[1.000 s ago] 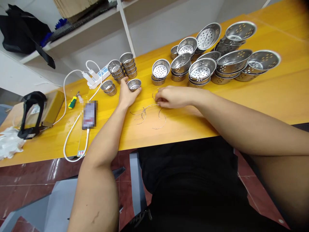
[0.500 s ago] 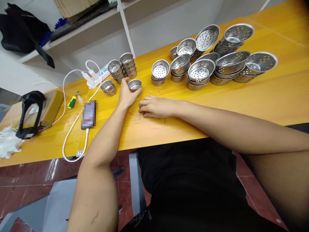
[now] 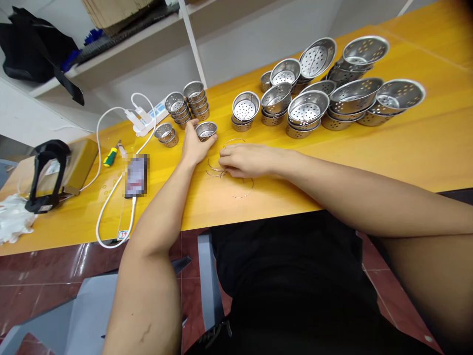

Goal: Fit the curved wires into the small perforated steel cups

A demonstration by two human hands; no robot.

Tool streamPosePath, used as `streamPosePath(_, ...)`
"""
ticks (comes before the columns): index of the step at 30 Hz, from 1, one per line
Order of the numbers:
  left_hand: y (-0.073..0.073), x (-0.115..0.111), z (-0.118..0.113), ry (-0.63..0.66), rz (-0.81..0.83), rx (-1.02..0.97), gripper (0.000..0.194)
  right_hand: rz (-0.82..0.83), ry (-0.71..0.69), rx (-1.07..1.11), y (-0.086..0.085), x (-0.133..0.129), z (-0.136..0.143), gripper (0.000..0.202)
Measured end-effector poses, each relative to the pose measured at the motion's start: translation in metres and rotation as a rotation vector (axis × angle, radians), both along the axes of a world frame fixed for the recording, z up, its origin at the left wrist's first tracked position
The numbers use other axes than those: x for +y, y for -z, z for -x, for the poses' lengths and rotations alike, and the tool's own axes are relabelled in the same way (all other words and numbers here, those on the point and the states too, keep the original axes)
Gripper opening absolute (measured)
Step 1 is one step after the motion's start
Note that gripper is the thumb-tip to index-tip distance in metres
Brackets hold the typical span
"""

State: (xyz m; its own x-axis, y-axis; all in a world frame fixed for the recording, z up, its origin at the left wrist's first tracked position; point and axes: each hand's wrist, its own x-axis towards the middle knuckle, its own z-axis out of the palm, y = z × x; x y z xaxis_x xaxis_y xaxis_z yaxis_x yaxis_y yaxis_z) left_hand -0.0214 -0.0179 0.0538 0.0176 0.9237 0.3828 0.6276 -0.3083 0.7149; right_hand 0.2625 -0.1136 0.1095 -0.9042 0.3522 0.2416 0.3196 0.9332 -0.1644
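My left hand (image 3: 194,143) grips a small perforated metal cup (image 3: 206,130) by its sides, thumb at its right and fingers at its left. The cup stands upright with its mouth up. Beside it, my right hand (image 3: 242,160) is low over the table, its fingers drawn together on thin curved wires (image 3: 215,172). Their ends poke out left of the fingertips; the grip itself is hidden under the hand. Another curved wire (image 3: 252,187) lies just below that hand, and one more (image 3: 234,139) shows above it.
Stacked small cups (image 3: 194,98) stand behind my left hand. Larger perforated cups (image 3: 308,106) sit in stacks at the back right. On the left are a power strip (image 3: 151,118), a phone (image 3: 136,176) with a white cable, a green-yellow screwdriver (image 3: 110,157) and a black frame (image 3: 46,175).
My right hand has shifted slightly right, and the curved wires at its fingertips have moved with it. My left hand and the small cup have stayed in place.
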Motion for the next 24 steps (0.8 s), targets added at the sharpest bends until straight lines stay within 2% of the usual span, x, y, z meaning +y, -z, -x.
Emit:
streamPosePath(6, 0.003, 0.003, 0.001, -0.003, 0.001, 0.003, 0.091, 0.111, 0.027, 0.121, -0.011, 0.008, -0.017, 0.009)
streamPosePath(14, 0.005, 0.005, 0.004, 0.016, -0.008, 0.013, 0.091, 0.196, 0.013, 0.295, -0.011, 0.016, -0.022, 0.013)
streamPosePath(18, 0.004, 0.004, 0.005, 0.034, -0.013, 0.004, 0.091, 0.305, 0.087, 0.406, -0.013, 0.014, -0.022, 0.018)
streamPosePath(24, 0.004, 0.004, 0.005, 0.041, -0.012, 0.006, 0.096, 0.344, 0.221, 0.617, -0.005, 0.020, -0.022, 0.005)
